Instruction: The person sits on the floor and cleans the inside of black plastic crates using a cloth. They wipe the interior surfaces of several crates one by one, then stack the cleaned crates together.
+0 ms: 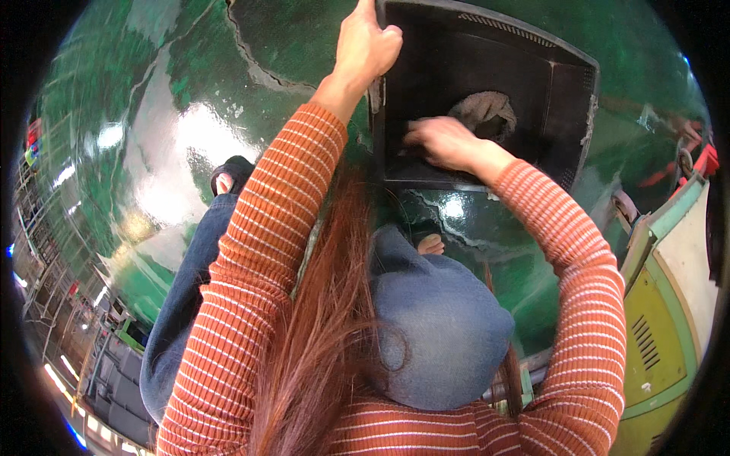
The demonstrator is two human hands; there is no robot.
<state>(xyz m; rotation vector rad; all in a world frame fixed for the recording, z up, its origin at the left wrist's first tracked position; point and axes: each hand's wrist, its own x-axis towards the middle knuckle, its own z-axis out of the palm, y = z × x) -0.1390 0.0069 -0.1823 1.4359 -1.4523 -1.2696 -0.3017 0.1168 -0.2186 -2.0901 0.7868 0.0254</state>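
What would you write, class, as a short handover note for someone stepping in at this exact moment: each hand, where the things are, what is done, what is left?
Left hand: gripping the top left rim of the black bin, steadying it.
Right hand: reaching inside the bin, palm down near its left wall; blurred, so whether it holds anything cannot be told.
Things: bin lies tipped on the green floor, opening toward the person. A grey cloth sits inside, just beyond the right hand, apart from it.
Done: bin tipped and held.
Left: judging by the reach, probably clearing or wiping the inside; the cloth is not yet picked up.
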